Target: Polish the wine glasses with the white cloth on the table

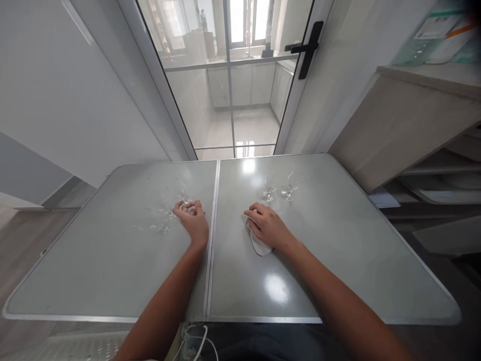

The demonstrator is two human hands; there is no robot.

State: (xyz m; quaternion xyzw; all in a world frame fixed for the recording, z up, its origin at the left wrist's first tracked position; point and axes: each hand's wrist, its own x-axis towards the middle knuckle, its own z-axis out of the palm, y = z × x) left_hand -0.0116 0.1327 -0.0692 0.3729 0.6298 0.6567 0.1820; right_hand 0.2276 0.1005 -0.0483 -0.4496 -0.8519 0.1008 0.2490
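My left hand (pixel 193 218) rests on the grey table (pixel 338 240), its fingers curled around the base of a clear stemmed glass (pixel 183 196) that stands among several clear glasses (pixel 161 220) on the left half. My right hand (pixel 265 223) lies over a small white cloth (pixel 259 245) near the table's middle, fingers bent and pressing it down. Two more clear stemmed glasses (pixel 269 191) (pixel 288 189) stand just beyond my right hand, apart from it.
A metal seam (pixel 212 240) splits the table into two halves. Beyond the far edge is a glass door (pixel 233 75) with a black handle (pixel 306 47). A wooden shelf unit (pixel 413 120) stands at the right. White cables (pixel 197 343) hang below the near edge.
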